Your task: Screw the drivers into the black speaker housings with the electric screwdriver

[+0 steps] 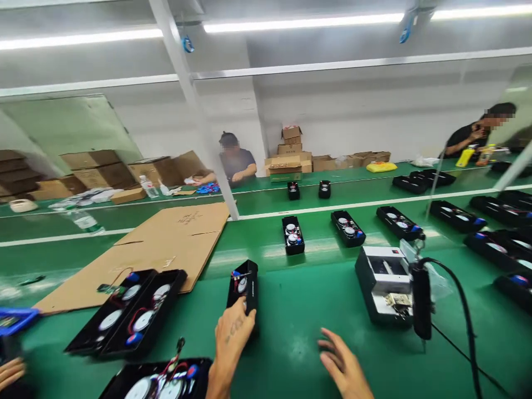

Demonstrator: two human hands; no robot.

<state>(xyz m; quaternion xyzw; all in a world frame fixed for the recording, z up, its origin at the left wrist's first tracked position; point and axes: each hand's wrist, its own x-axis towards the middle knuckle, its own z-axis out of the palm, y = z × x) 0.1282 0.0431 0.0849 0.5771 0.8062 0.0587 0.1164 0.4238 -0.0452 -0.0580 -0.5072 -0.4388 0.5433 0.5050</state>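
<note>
My left hand [235, 327] is closed around the near end of a black speaker box [251, 285], which is tilted on the green bench. White speakers and red and blue wires show in its open side. My right hand [341, 363] hangs over the bench to the right, fingers apart, holding nothing. Close to my left forearm lies another open speaker box [166, 382] with loose wires. Two more open boxes, a nearer one [145, 318] and a farther one [114, 310], rest side by side to the left.
An electric screwdriver [421, 302] hangs on the right beside a screw feeder [382, 288]. Several speaker boxes [348, 228] stand on the line behind. Cardboard [166, 244] lies at left. A co-worker's hand [12, 372] shows bottom left; two people sit across.
</note>
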